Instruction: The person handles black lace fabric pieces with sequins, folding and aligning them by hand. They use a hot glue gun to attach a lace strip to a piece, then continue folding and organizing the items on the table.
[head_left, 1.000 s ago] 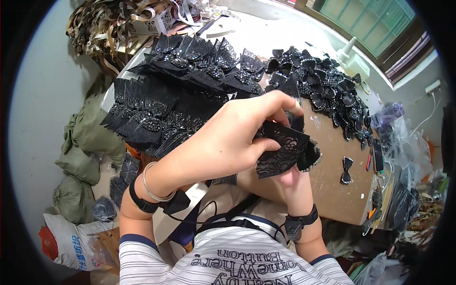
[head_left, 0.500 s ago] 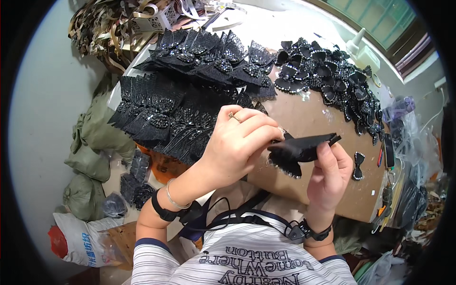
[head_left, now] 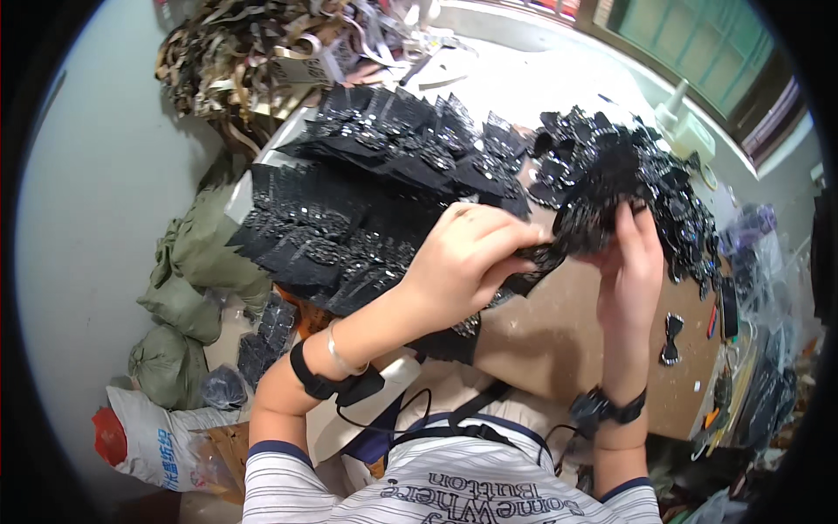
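A black fabric piece with a lacy, glittering surface is held up between my two hands over the brown board. My left hand pinches its lower left end, knuckles toward me. On the other side my right hand has thumb and fingers closed on its right part. Motion blurs the piece, and its full shape cannot be made out. Behind it lies a heap of black beaded bows, partly covered by it. To the left spread rows of black lace pieces with sequins, close to my left forearm.
One beaded bow lies alone on the brown board at right. A white squeeze bottle stands at the back. Ribbon bundles pile at the far left. Green sacks sit left of the table; plastic bags crowd its right.
Both hands have moved right, with my right hand also farther up. The plain dark folded piece seen earlier has given way to a larger lacy, glittering one between the hands. The view has shifted slightly.
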Action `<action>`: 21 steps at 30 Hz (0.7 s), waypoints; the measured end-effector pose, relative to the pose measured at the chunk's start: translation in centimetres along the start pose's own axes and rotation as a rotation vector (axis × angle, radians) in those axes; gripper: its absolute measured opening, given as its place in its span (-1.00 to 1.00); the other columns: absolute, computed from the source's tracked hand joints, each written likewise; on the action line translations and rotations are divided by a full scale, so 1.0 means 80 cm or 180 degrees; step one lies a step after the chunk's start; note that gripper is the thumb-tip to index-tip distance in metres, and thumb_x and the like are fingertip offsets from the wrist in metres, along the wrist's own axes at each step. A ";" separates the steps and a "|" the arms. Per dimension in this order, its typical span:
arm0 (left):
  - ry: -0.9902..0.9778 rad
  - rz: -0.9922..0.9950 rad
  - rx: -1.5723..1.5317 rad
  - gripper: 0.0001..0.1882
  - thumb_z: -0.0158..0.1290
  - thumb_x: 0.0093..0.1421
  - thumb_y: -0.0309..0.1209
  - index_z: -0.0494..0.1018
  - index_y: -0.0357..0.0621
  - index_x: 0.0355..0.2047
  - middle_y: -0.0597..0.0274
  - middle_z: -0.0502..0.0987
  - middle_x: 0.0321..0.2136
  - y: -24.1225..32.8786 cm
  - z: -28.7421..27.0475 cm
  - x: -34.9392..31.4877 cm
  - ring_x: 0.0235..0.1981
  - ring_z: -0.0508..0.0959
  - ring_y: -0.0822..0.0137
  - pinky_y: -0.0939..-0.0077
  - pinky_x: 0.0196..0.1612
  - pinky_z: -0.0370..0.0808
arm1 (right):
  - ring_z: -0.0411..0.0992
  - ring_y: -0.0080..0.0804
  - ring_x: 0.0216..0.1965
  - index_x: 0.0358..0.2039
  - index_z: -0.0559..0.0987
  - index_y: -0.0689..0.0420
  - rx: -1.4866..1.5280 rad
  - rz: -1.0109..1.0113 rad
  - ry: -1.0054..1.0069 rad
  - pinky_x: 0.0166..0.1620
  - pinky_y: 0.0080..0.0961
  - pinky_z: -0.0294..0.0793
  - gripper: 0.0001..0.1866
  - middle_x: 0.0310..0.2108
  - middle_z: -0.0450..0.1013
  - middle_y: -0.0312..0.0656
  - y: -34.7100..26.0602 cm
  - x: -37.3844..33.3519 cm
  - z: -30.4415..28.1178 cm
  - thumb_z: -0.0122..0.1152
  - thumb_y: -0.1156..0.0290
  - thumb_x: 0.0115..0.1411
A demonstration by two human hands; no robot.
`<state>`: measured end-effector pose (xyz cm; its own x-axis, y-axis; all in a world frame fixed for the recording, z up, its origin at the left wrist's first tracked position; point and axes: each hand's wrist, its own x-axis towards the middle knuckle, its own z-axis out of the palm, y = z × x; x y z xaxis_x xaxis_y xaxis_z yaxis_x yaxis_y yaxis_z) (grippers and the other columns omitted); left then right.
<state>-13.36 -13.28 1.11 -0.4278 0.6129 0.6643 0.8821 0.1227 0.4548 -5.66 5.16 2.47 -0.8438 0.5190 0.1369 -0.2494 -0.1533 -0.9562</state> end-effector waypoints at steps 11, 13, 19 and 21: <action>-0.1664 -0.2848 0.2563 -0.40 0.25 -0.10 0.10 0.55 -0.25 -0.35 -0.05 0.55 -0.26 -0.246 -0.113 0.025 -0.24 0.55 0.04 0.15 -0.16 0.45 | 0.46 -0.32 -0.29 0.11 0.25 0.39 -0.1325 0.1303 -0.0540 -0.21 -0.41 0.60 -0.44 -0.14 0.44 0.03 0.163 0.227 0.027 0.09 0.30 0.20; -0.1175 -0.2309 0.3148 -0.39 0.32 -0.20 0.09 0.56 -0.20 -0.36 0.01 0.52 -0.24 -0.231 -0.098 0.018 -0.15 0.52 0.07 0.20 -0.09 0.40 | 0.42 -0.30 -0.15 0.28 0.09 0.31 -0.2201 0.0759 -0.0930 -0.12 -0.46 0.51 -0.23 0.14 0.23 0.11 0.166 0.234 0.013 0.20 0.35 0.15; 0.0028 -0.1712 0.2592 -0.49 0.36 -0.18 -0.30 0.42 -0.18 -0.23 0.08 0.52 -0.29 -0.163 -0.087 0.024 -0.19 0.54 0.12 0.25 -0.12 0.41 | 0.39 -0.26 0.00 0.05 0.38 0.33 -0.0871 0.0721 -0.1774 -0.02 -0.42 0.45 -0.50 0.00 0.38 -0.02 0.118 0.156 0.052 0.23 0.37 0.14; 0.0344 -0.1626 0.1917 -0.51 0.35 -0.17 -0.35 0.42 -0.22 -0.24 0.05 0.53 -0.30 -0.117 -0.083 0.026 -0.22 0.56 0.09 0.28 -0.15 0.45 | 0.41 -0.36 -0.05 -0.04 0.43 0.30 0.0550 0.1647 -0.1678 -0.02 -0.45 0.44 -0.48 -0.07 0.41 -0.04 0.094 0.110 0.085 0.34 0.19 0.13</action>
<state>-23.83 -18.36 2.15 -0.7975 0.2916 0.5281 0.5135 0.7877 0.3405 -18.21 2.86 -1.79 -0.9780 -0.1192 -0.1710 0.2057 -0.4201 -0.8839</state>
